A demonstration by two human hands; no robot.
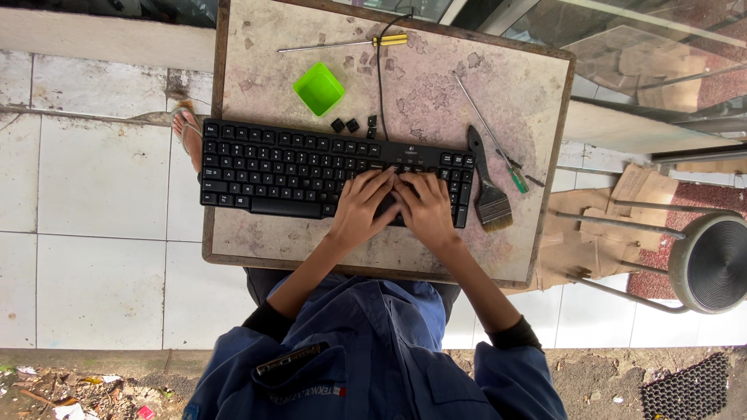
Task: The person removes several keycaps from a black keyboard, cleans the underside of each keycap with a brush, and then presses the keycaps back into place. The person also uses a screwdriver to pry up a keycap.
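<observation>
A black keyboard (pixel 272 167) lies across a worn small table (pixel 257 78). Both hands rest on its right part, fingers bent down onto the keys. My left hand (pixel 362 206) and my right hand (pixel 426 206) touch each other over the same patch of keys. What the fingertips pinch is hidden. Three loose black keycaps (pixel 352 124) lie just behind the keyboard, beside a small green square cup (pixel 318 88).
A black-handled paintbrush (pixel 486 183) lies right of the keyboard, with a green-handled screwdriver (pixel 490 136) behind it. A yellow-handled screwdriver (pixel 346 43) sits at the far edge. A round stool (pixel 712 264) stands at the right. A sandalled foot (pixel 187 132) shows left of the table.
</observation>
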